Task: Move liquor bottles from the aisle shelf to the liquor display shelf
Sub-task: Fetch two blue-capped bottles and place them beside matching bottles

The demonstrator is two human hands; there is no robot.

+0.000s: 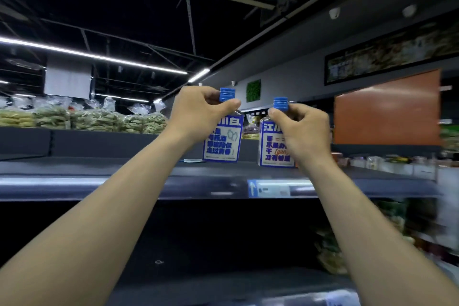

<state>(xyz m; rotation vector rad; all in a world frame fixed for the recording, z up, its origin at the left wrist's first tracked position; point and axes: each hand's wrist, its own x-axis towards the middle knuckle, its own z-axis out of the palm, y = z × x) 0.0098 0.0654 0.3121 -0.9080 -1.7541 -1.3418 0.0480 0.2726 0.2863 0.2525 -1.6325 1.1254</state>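
Note:
Two small clear liquor bottles with blue caps and blue-and-white labels stand upright on the top shelf [124,169]. My left hand [198,114] pinches the neck of the left bottle [222,143] just under its cap. The right bottle [273,149] is held the same way by my right hand [305,129], which covers part of its label. Both bottle bases appear to touch the shelf surface. The two bottles stand apart with a gap between them.
Bagged green and yellow packets [82,117] line the far side of the shelf at the left. A price tag strip [273,189] runs along the shelf's front edge. Below is a dark lower shelf [198,243]. More goods [397,161] and an orange panel [387,109] lie at the right.

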